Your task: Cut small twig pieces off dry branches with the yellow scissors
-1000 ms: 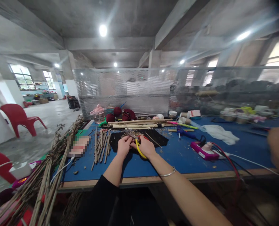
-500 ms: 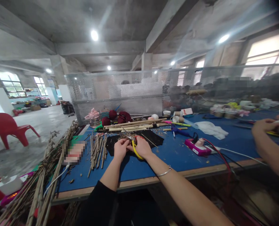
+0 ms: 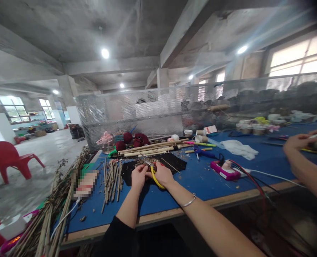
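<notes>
Head camera: our right hand (image 3: 162,174) is closed around yellow-handled scissors (image 3: 155,179) over the black cloth (image 3: 178,162); whether our left hand (image 3: 138,175), just beside it, grips anything, we cannot tell.

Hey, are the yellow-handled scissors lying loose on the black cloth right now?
No, the yellow-handled scissors are held in your right grip, with part of the yellow handle showing beside it.
</notes>
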